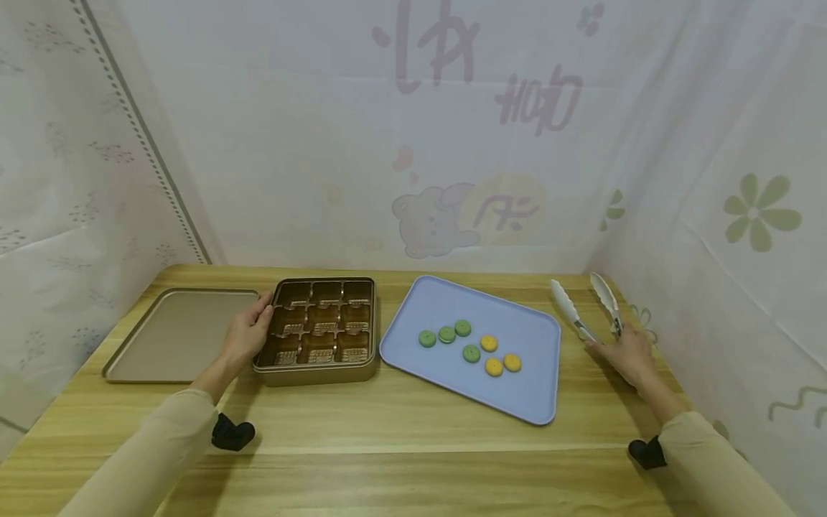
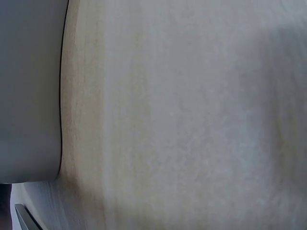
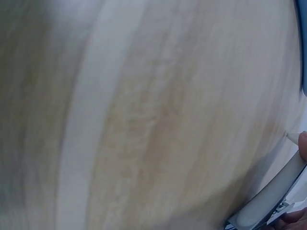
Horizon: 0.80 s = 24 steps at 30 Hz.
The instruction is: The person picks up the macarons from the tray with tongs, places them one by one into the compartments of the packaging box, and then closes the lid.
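My left hand [image 1: 248,332] lies against the left side of a gold square baking tin [image 1: 323,375], its fingers along the outer wall near the rim. A nine-compartment insert [image 1: 323,316] sits in the tin. On the far right, my right hand [image 1: 628,355] grips metal tongs [image 1: 586,330] with pale tips. The tongs' arms are spread apart and point away from me. Between the hands, a blue tray [image 1: 420,298] carries several green round macaron-like sweets [image 1: 446,334] and three yellow ones [image 1: 494,367]. The right wrist view shows the tongs' handle [image 3: 268,201] and part of the fingers.
A flat gold lid or tray [image 1: 187,334] lies left of the tin. The wooden table [image 1: 388,459] runs along the front. Printed white cloth [image 1: 310,158] hangs behind and at both sides, close to the tongs on the right.
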Each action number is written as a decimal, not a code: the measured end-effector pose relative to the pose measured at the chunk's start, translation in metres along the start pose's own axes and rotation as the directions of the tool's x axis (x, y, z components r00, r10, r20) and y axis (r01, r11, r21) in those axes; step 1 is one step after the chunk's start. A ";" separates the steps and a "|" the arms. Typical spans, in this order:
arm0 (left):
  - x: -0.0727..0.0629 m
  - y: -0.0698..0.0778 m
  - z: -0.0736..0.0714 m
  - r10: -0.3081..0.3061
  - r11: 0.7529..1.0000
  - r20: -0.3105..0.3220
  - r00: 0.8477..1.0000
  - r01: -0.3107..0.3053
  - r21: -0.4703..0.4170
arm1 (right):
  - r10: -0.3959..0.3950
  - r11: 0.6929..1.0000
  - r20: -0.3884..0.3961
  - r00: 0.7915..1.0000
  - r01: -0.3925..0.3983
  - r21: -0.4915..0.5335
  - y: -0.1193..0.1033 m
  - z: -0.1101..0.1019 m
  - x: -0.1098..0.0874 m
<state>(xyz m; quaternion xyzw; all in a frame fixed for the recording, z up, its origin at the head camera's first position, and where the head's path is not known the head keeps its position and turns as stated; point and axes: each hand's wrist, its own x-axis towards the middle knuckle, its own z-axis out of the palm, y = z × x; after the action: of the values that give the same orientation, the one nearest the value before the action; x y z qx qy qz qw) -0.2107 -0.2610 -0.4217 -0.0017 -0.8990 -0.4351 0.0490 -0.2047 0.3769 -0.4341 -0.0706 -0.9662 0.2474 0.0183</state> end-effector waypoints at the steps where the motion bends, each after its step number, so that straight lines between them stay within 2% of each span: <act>1: 0.000 0.000 0.000 0.001 1.000 -0.004 1.000 -0.001 0.005 | 0.008 1.000 0.005 1.000 -0.008 0.009 0.000 0.000 0.000; 7: 0.000 -0.001 0.001 -0.023 1.000 -0.011 1.000 0.023 0.017 | 0.019 0.996 -0.020 1.000 -0.017 0.082 0.000 -0.001 -0.003; 10: 0.000 -0.001 0.002 -0.024 1.000 -0.014 1.000 0.024 0.008 | -0.007 0.993 -0.053 0.999 0.013 0.118 0.001 0.000 -0.004; 15: -0.001 -0.003 0.003 -0.023 0.999 -0.010 1.000 0.022 -0.029 | -0.133 0.984 -0.128 0.983 0.146 0.101 0.000 -0.003 -0.009; 19: -0.001 -0.004 0.003 -0.016 0.999 -0.021 1.000 0.015 -0.031 | -0.238 0.963 -0.142 0.961 0.253 0.096 -0.008 -0.008 -0.019; 21: -0.001 -0.004 0.003 -0.013 0.999 -0.025 1.000 0.012 -0.031 | -0.295 0.948 -0.130 0.947 0.307 0.087 -0.013 -0.011 -0.026; 24: 0.000 -0.003 0.004 -0.011 1.000 -0.028 1.000 0.010 -0.027 | -0.388 0.917 -0.113 0.915 0.396 0.053 -0.017 -0.012 -0.035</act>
<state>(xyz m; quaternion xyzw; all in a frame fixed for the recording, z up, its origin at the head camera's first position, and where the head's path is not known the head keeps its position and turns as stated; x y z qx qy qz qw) -0.2112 -0.2602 -0.4265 0.0086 -0.8923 -0.4474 0.0592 -0.1714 0.3632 -0.4153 0.1130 -0.9485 0.2710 0.1186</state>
